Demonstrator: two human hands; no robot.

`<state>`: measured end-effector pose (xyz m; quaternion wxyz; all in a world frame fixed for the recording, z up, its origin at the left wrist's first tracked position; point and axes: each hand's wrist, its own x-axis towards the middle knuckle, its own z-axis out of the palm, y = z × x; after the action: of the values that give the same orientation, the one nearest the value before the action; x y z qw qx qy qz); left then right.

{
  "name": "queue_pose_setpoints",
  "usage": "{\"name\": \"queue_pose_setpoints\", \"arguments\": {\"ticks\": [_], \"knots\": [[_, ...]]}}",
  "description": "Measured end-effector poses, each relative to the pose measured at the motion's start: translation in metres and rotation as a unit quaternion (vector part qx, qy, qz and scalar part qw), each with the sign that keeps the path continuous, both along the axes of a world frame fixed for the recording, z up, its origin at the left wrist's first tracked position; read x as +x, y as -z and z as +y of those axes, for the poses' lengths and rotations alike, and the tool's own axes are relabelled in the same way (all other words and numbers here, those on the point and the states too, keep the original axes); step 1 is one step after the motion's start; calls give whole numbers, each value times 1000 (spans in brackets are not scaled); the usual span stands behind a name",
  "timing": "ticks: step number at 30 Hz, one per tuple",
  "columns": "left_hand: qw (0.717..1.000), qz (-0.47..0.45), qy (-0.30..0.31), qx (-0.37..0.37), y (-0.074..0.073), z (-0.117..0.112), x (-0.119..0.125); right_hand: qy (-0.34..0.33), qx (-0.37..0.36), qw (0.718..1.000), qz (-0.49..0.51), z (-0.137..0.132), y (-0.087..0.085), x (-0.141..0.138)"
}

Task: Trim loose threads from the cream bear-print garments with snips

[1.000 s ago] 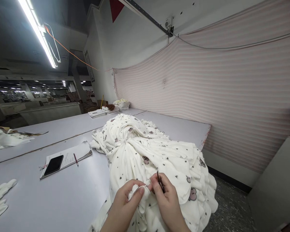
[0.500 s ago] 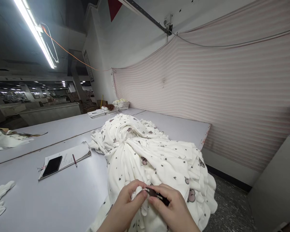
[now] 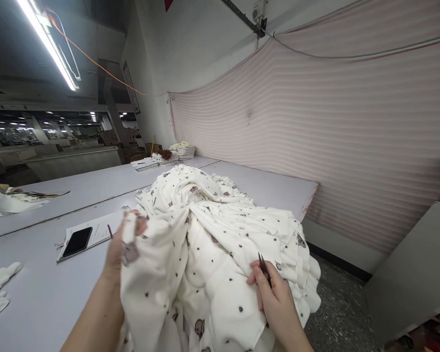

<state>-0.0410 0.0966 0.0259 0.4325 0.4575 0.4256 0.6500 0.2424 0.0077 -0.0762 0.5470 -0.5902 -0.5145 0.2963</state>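
Note:
A large heap of white printed fabric (image 3: 220, 244), dotted with small dark marks and mauve figures, lies gathered on the table in front of me. On its left side, my left hand (image 3: 130, 230) is closed on a raised fold of this fabric; the cloth covers part of the fingers. My right hand (image 3: 273, 288) holds small dark thread snips (image 3: 264, 268), their pointed tips facing up and away. The fingertips of that hand rest at the fabric's surface on the right.
The pale table (image 3: 102, 195) carries a black phone (image 3: 77, 241) on a clipboard of papers (image 3: 101, 229), a pen (image 3: 110, 231), white gloves (image 3: 2, 283) and folded cloth stacks (image 3: 182, 150) at the back. A striped pink sheet (image 3: 315, 127) hangs along the wall.
My hands were together at the front of the heap. My left hand has swung left and up, lifting fabric; my right hand has moved right and up with the snips now pointing upward.

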Motion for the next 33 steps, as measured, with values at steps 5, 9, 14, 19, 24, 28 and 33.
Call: {"name": "queue_pose_setpoints", "arguments": {"ticks": [5, 9, 14, 19, 24, 28, 33], "knots": [[946, 263, 184, 52, 30, -13, 94, 117, 53, 991, -33, -6, 0, 21], [875, 411, 225, 119, 56, -19, 148, 129, 37, 990, -50, -10, 6, 47], [864, 443, 198, 134, 61, -8, 149, 79, 31, 996, 14, -15, 11, 61], [857, 454, 209, 124, 52, -8, 135, 20, 65, 997, 22, -3, 5, 58], [866, 423, 247, 101, 43, -15, 123, -39, 119, 988, -87, 15, -17, 47], [827, 499, 236, 105, 45, -26, 127, -69, 96, 992, -43, 15, -26, 37], [766, 607, 122, 173, 67, -35, 137, -61, 47, 994, -78, 8, -31, 33]]}}
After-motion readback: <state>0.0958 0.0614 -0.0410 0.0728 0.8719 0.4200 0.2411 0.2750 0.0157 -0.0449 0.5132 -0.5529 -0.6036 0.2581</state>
